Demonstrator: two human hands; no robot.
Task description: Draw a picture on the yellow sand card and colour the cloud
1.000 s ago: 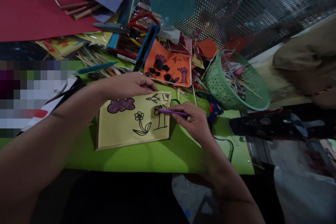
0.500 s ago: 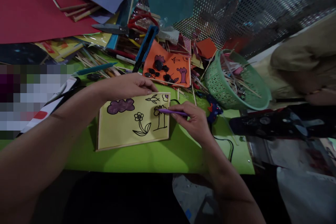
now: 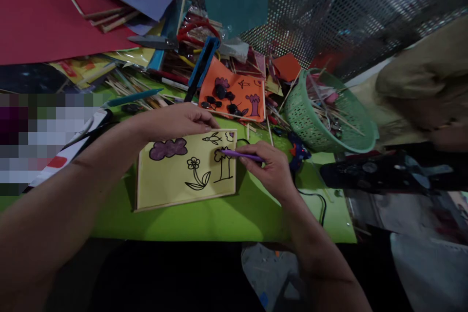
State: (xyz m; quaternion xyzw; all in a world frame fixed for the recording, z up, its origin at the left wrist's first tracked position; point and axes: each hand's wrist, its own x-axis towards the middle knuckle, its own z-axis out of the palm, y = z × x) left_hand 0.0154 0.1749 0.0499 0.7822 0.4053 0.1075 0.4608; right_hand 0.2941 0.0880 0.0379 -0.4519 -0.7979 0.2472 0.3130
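Note:
A yellow drawing [image 3: 161, 183] with a thin wooden stick border lies in front of me, showing a purple cloud, a flower, a bird and a tree outlined in black. Bent over its top edge, my left hand [image 3: 183, 119] has its fingers curled at the border; their undersides are hidden. My right hand [image 3: 268, 165] pinches a slim purple pen [image 3: 243, 156] at the drawing's right side. The pen's tip is at the tree's crown, where some purple shows.
An orange picture [image 3: 237, 90] with black pieces lies behind. At right stands a green basket [image 3: 307, 119] of sticks and scraps. Scissors [image 3: 153, 42], a teal pen [image 3: 135, 97], loose sticks and coloured paper crowd the back. Another person's arm is beyond the basket.
The purple pen's tip has shifted slightly right and up within the tree's crown. My left hand and the drawing stay in place.

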